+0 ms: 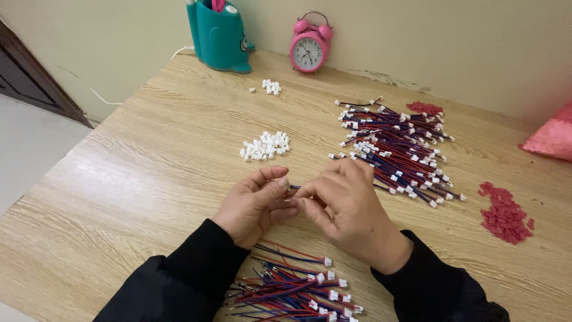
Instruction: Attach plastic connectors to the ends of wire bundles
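Wire [294, 188] pinched between my two hands, over the middle of the desk [143, 179], a little toward the near edge. Only a short dark stub of it shows between the fingertips; the rest is hidden by my fingers.

My left hand [255, 206] is curled narrow, thumb and forefinger closed on the wire's end. My right hand [348, 206] is closed the same way on the wire from the other side, knuckles up, fingertips meeting those of the left. Black sleeves on both arms.

Just beneath my wrists, at the near edge: a bundle of red and blue wires [295, 286] with white plugs on their ends, lying fanned out.

Beyond the right hand, toward the far right of the desk: a bigger heap of wires [396, 146], same colours, white plugs scattered through it. Its near end lies just beside my right knuckles.

Beyond the left hand, mid-desk: a small pile of loose white plugs [266, 146]. Further back, a smaller cluster of plugs [271, 87].

Right side of the desk: a patch of red bits [505, 214]; a smaller red patch [425, 108] behind the heap. Pink bag [551, 137] at the right edge.

Far edge, against the wall: teal pen holder [218, 36] and a pink alarm clock [310, 45].
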